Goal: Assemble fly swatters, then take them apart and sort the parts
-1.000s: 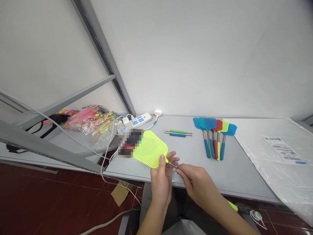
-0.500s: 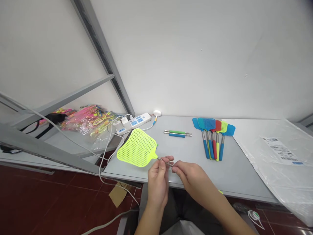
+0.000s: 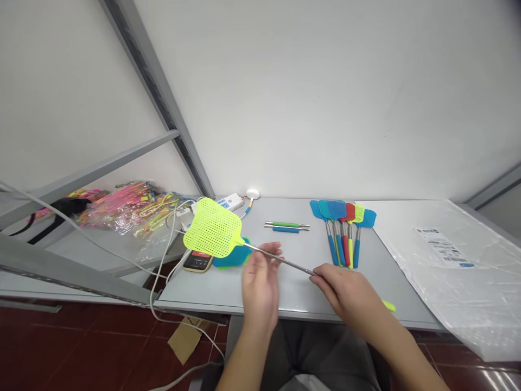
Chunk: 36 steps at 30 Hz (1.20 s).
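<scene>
Right hand (image 3: 345,290) pinching the long steel shaft (image 3: 280,259) of a yellow-green fly swatter (image 3: 212,228), its head raised over the left of the table (image 3: 293,293); left hand (image 3: 260,288), blurred, loosely open beside the shaft.

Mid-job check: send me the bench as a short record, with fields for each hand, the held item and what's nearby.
right hand: gripping the steel shaft of a yellow-green fly swatter
left hand: blurred, beside the shaft, contact unclear
nearby: a phone and a blue swatter head on the grey table
further: a group of multicoloured fly swatters, two metal rods, a power strip
</scene>
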Tool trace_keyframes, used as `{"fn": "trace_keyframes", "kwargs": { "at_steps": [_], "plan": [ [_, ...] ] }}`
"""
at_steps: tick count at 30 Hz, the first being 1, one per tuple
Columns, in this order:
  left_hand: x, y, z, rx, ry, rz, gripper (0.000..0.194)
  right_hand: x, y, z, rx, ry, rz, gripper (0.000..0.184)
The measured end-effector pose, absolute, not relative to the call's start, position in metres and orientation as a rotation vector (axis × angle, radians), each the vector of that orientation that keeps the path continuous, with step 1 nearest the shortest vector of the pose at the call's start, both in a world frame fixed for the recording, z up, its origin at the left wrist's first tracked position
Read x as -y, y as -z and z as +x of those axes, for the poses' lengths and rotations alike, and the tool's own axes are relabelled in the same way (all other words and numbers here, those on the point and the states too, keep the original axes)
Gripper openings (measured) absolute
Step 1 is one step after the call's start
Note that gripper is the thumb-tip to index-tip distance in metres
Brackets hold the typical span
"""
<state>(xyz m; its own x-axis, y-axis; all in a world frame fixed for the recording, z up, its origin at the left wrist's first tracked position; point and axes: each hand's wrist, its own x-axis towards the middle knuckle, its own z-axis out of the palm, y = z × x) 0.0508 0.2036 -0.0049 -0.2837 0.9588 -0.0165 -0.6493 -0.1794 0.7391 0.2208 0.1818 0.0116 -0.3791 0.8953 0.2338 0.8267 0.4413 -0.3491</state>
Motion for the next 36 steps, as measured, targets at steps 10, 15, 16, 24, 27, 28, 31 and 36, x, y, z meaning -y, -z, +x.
{"fn": "trace_keyframes", "kwargs": {
  "at_steps": [10,15,16,24,27,28,31,36],
  "plan": [
    [-0.217,0.005,0.054,-0.759,-1.826,0.486,0.025,-0.184,0.004,0.255,2.439,0.118,-1.511,0.028],
    [-0.241,0.0,0.03,-0.77,-1.896,0.392,0.02,-0.173,0.021,0.311,2.449,0.37,-1.511,0.027],
    [-0.245,-0.002,0.026,-0.773,-1.915,0.36,0.021,-0.171,0.023,0.323,2.435,0.399,-1.515,0.027],
    [-0.27,-0.017,0.007,-0.72,-1.992,0.315,0.032,-0.151,0.038,0.4,2.346,0.509,-1.544,0.029],
    [-0.268,-0.012,0.026,-0.75,-1.972,0.312,0.032,-0.149,0.039,0.409,2.279,0.51,-1.594,0.027],
    [-0.266,-0.009,0.036,-0.772,-1.949,0.308,0.033,-0.149,0.039,0.409,2.257,0.497,-1.611,0.026],
    [-0.251,0.004,0.068,-0.814,-1.795,0.369,0.03,-0.152,0.04,0.407,2.225,0.456,-1.609,0.023],
    [-0.236,0.013,0.088,-0.805,-1.71,0.471,0.027,-0.152,0.04,0.404,2.227,0.495,-1.572,0.025]
  ]
}}
